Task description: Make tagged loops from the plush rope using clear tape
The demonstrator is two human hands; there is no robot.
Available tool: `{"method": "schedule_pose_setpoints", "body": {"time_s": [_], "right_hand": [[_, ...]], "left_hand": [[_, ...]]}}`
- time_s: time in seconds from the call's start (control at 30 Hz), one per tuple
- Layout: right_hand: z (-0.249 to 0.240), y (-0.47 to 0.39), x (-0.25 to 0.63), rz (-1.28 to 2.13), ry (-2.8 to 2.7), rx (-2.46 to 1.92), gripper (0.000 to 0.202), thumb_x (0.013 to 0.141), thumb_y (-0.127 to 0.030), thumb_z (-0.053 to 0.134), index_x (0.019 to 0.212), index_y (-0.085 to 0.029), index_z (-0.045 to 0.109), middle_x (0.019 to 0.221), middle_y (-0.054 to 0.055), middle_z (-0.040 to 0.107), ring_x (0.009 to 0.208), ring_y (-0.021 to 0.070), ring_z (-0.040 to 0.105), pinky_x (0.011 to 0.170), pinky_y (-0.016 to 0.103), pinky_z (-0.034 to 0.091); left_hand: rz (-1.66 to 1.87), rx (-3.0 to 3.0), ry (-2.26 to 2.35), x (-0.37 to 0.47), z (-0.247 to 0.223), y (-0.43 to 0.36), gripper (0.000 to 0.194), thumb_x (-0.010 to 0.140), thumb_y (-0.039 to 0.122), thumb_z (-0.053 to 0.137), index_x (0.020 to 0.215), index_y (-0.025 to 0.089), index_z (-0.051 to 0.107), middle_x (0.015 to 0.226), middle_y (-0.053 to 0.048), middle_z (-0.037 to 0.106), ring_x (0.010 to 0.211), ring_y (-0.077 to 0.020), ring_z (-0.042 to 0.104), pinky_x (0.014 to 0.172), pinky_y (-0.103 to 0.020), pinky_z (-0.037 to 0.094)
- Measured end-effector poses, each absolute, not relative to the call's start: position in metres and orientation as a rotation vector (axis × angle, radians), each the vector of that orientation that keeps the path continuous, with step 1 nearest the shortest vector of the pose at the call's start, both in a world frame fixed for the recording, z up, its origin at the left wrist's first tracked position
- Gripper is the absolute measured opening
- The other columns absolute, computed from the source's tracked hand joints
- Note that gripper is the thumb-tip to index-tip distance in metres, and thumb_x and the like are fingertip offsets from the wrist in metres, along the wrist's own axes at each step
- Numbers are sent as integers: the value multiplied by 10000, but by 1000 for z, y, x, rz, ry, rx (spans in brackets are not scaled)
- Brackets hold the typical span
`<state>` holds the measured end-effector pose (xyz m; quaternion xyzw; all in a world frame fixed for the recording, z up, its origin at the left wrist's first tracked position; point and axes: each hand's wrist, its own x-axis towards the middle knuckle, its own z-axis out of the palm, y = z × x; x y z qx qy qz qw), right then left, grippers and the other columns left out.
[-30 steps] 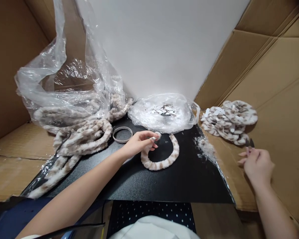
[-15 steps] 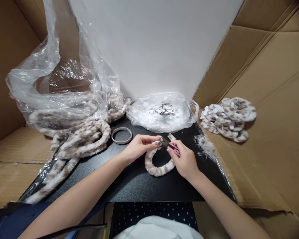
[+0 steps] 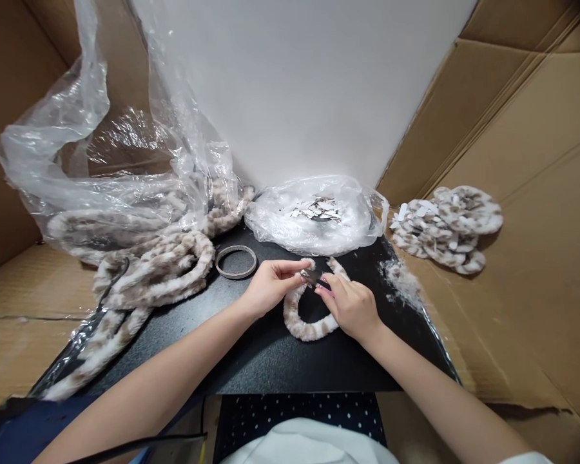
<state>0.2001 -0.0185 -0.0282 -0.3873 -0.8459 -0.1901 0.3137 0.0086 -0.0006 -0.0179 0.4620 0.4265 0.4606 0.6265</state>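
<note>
A furry cord (image 3: 307, 330), white with brown patches, lies curved in a U on the black table. My left hand (image 3: 272, 283) pinches one of its ends between thumb and fingertips. In my right hand (image 3: 352, 304) is a small pink-handled tool (image 3: 321, 283) with a dark metal blade, its tip at the end pinched by my left hand. Fingers cover most of its handle, so its exact kind is unclear. The cord's other end (image 3: 337, 267) sticks up free just behind my right fingers.
A roll of tape (image 3: 236, 262) lies left of my hands. Furry cords (image 3: 159, 270) pile at left, partly under clear plastic (image 3: 120, 200). Behind is a plastic bag (image 3: 314, 225) with white scraps. At right are fluff (image 3: 402, 283) and furry loops with white tags (image 3: 444, 229).
My right hand has moved slightly left and forward, bringing the tool closer to my left fingertips. The blade is now mostly at the pinched end. The view has shifted slightly.
</note>
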Motion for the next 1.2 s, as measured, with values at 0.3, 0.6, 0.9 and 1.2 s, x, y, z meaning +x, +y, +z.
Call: {"method": "schedule_pose_setpoints", "body": {"time_s": [0.3,0.6,0.9,1.2], "right_hand": [[-26,-15,200,-463,-2259,-1006,226,984,-308,456,958,-152,618,760,26,706,566,111,596,562,255,357],[-29,-10,203,-533,-2280,-957,230,971,-310,485,989,-132,630,748,35,694,581,119,600,574,272,348],[-32,-6,204,-637,-2313,-935,247,976,-317,477,1005,-143,649,733,37,692,603,118,594,579,291,324],[-33,-2,205,-666,-2349,-867,272,984,-311,457,992,-118,649,716,48,662,593,123,567,568,302,291]], "left_hand": [[1064,1038,988,10,-19,0,473,574,289,850,1007,129,746,1089,-107,728,1039,-271,678,978,-388,520],[1055,1016,985,11,-19,-1,455,588,268,841,1012,136,743,1055,-99,741,980,-255,701,949,-383,539],[1032,984,1002,9,-19,-1,471,591,249,840,1034,125,736,962,-97,763,890,-235,721,935,-379,541],[1013,948,1021,10,-19,0,463,571,236,850,1006,120,742,885,-82,770,848,-219,721,909,-363,547]]}}
